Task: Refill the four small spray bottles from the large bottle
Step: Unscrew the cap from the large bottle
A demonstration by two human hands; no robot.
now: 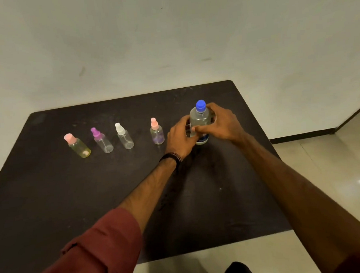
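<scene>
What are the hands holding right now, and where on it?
Both hands, left hand and right hand, grip the large bottle around its clear body, below the blue cap, which is still on. The bottle stands on the table.

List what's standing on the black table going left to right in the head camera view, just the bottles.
Yellowish spray bottle with a pink cap → clear spray bottle with a purple cap → clear spray bottle with a white cap → spray bottle with a peach cap → large bottle with a blue cap, gripped by both hands.
</scene>
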